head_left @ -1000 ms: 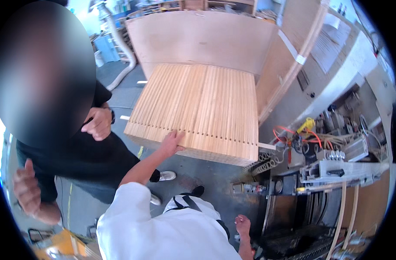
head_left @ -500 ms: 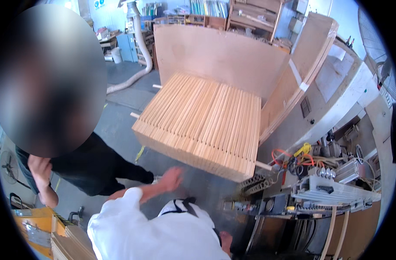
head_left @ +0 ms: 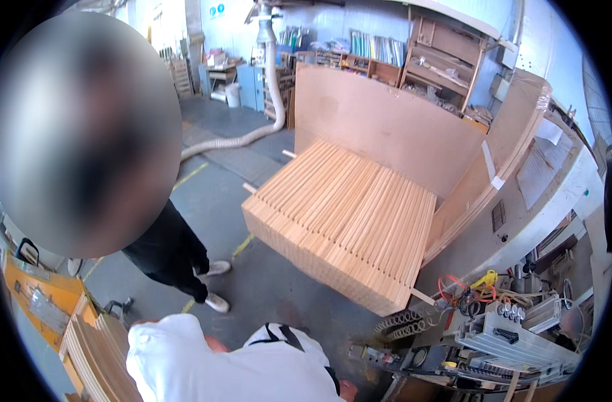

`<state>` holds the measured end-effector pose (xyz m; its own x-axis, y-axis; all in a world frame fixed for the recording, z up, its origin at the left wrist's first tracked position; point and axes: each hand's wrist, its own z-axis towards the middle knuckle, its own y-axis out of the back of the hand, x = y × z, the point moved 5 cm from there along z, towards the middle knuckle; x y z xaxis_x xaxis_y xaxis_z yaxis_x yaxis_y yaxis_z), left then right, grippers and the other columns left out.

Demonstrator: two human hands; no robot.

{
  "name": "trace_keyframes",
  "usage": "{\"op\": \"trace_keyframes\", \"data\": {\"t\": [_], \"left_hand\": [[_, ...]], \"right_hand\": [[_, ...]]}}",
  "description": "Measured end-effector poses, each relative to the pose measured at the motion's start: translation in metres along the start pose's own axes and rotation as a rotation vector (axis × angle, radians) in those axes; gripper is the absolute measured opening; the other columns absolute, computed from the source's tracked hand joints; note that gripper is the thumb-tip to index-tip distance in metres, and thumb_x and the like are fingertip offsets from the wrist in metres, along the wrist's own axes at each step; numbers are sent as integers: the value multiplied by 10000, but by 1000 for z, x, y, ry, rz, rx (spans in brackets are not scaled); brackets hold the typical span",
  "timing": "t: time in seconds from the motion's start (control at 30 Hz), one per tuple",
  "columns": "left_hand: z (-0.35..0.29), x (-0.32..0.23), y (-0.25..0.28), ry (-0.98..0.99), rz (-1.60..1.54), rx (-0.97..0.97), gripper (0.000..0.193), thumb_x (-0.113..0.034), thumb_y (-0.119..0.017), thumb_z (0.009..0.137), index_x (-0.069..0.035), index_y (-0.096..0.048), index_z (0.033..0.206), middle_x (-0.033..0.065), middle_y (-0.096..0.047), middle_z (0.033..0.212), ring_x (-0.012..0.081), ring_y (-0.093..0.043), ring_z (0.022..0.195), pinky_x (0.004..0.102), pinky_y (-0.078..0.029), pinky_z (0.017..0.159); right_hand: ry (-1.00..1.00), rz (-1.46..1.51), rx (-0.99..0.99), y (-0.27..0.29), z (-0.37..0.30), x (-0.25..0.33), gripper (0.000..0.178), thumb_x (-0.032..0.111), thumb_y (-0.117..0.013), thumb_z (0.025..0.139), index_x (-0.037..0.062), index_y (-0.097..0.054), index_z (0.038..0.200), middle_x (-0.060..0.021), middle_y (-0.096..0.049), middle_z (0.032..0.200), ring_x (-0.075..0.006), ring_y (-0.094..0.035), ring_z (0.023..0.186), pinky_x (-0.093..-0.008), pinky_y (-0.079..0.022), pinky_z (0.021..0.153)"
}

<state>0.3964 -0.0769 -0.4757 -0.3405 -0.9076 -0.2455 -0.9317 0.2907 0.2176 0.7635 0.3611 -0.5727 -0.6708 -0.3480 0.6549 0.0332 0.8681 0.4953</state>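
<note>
The stack of wooden slats [head_left: 346, 224] lies flat at about 2 o'clock from the picture's centre, resting on thin cross sticks above the grey floor [head_left: 232, 194]. Behind it, at 12 o'clock, a large brown board [head_left: 386, 124] stands upright, and a second board [head_left: 493, 174] leans at its right side.

Of the person's own hands, only small parts show at 6 o'clock. The left hand [head_left: 215, 344] is mostly hidden behind the white sleeve [head_left: 185, 355], and the right hand [head_left: 348, 390] shows only at the lower edge. I cannot tell how far they are open or whether they hold anything. Both are well apart from the stack.

At 9 o'clock stands another person in dark clothes [head_left: 165, 248]. At 4 o'clock is a machine with coloured cables [head_left: 473, 288].
</note>
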Motion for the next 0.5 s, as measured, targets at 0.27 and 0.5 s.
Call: {"op": "trace_keyframes", "data": {"t": [0.27, 0.5], "left_hand": [[23, -58, 132, -131, 121, -171, 277, -246, -509, 894, -62, -631, 1061, 159, -663, 939, 316, -648, 851, 504, -518, 741], [55, -179, 262, -357, 313, -250, 278, -253, -501, 905, -73, -623, 1078, 146, -658, 952, 301, -643, 865, 497, -519, 750]], "right_hand": [[-61, 8, -128, 0, 7, 53, 359, 384, -525, 921, 113, -651, 1120, -152, -674, 1054, -361, -643, 995, -414, -489, 887], [-148, 6, -251, 8, 9, 84, 364, 385, -525, 919, 104, -649, 1116, -160, -670, 1056, -366, -636, 1002, -420, -486, 889]]}}
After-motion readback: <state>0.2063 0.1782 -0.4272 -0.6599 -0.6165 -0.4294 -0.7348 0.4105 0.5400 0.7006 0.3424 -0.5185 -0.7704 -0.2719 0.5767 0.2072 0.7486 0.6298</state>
